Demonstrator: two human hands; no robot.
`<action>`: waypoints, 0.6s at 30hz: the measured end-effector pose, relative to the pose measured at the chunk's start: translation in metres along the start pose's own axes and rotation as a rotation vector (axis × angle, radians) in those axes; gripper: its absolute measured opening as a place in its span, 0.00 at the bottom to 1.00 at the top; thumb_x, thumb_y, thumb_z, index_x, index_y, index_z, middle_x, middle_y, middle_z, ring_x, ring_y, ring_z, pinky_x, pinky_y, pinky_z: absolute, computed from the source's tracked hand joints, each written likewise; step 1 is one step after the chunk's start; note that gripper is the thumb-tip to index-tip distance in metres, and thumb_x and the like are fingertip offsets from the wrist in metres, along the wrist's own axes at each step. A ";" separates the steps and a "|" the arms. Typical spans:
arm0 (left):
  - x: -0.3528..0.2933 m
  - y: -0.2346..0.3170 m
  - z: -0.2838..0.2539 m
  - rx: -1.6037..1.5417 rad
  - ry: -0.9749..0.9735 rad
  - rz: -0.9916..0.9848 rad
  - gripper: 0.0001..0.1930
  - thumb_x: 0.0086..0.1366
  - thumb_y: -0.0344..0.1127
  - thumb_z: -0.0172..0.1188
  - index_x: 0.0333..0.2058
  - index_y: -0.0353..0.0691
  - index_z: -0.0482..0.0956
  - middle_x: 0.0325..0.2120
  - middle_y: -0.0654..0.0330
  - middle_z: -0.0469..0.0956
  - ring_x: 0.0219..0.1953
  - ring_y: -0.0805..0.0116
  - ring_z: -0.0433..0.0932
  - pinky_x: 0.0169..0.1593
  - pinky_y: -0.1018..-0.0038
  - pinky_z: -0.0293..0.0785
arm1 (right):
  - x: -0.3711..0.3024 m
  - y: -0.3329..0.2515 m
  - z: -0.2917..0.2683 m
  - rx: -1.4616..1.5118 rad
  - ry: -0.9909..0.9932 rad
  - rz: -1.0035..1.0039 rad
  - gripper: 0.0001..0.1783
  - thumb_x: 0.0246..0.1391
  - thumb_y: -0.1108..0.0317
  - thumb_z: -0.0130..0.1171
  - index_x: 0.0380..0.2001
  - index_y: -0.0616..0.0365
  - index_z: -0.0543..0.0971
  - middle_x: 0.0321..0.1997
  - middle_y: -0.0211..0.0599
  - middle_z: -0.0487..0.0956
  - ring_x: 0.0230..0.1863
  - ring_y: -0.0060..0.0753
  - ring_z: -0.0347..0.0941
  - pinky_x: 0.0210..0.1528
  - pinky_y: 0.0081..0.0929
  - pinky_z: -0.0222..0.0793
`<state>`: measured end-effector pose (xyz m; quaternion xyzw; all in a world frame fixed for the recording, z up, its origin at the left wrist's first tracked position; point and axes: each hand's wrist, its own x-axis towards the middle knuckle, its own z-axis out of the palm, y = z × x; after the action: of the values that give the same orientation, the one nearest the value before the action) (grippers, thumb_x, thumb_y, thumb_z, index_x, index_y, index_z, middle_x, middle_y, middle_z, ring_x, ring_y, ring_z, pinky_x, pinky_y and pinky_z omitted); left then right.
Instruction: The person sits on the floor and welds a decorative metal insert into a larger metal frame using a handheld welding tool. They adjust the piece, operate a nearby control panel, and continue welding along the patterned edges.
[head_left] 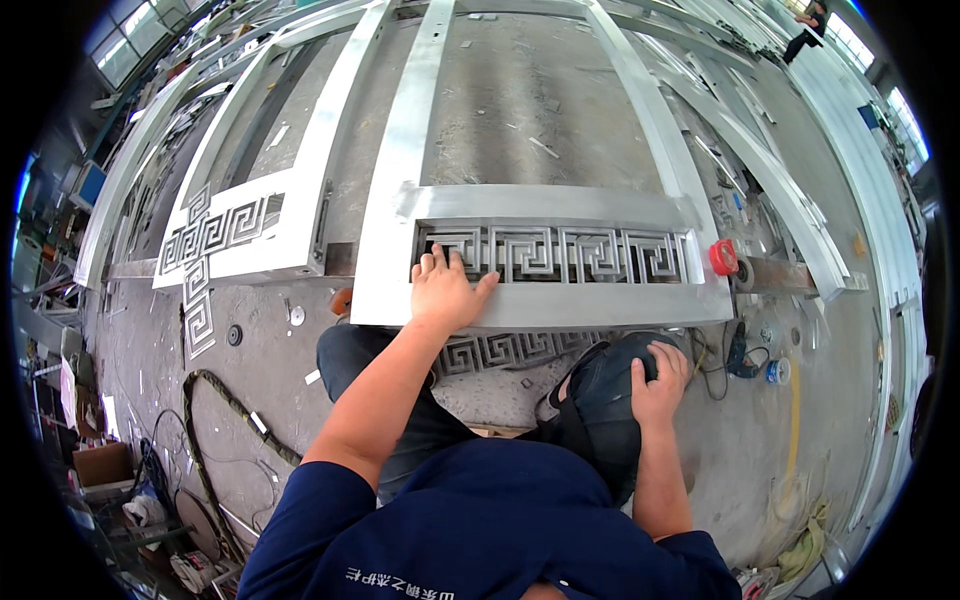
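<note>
Head view showed a second patterned piece (215, 235) lying in another frame far to the left. Next, the left hand (445, 290) lay flat and open on the key-pattern metal strip (560, 255), which sat inside the big silver frame (560, 205) on the floor. It looked fitted but not yet fixed. The right hand (658, 385) rested loosely on the person's dark knee (600, 390). A round red cap (723, 257) sat beside the frame's right end.
</note>
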<state>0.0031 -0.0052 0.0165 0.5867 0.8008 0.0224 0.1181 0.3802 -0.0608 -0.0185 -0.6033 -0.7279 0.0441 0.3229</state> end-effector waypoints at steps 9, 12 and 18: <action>0.000 -0.001 0.005 -0.017 0.053 0.018 0.47 0.69 0.70 0.51 0.67 0.28 0.69 0.71 0.36 0.61 0.71 0.43 0.61 0.74 0.55 0.53 | 0.002 0.000 -0.001 -0.001 0.022 -0.010 0.17 0.51 0.64 0.70 0.44 0.60 0.83 0.53 0.40 0.83 0.60 0.50 0.74 0.65 0.46 0.66; 0.000 0.000 0.005 0.001 0.051 0.012 0.47 0.69 0.70 0.50 0.68 0.30 0.68 0.71 0.37 0.62 0.72 0.42 0.61 0.75 0.54 0.52 | 0.002 0.000 -0.001 0.005 0.025 -0.009 0.17 0.51 0.64 0.70 0.43 0.60 0.83 0.53 0.39 0.83 0.60 0.49 0.74 0.65 0.46 0.66; 0.000 0.001 0.004 0.010 0.044 0.007 0.46 0.70 0.70 0.50 0.68 0.31 0.68 0.71 0.38 0.62 0.72 0.43 0.60 0.75 0.54 0.52 | 0.001 0.002 0.000 0.014 0.030 -0.006 0.17 0.52 0.63 0.69 0.43 0.60 0.83 0.53 0.39 0.83 0.59 0.49 0.74 0.65 0.46 0.65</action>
<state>0.0045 -0.0053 0.0124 0.5893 0.8014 0.0315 0.0976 0.3815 -0.0597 -0.0188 -0.5997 -0.7242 0.0390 0.3382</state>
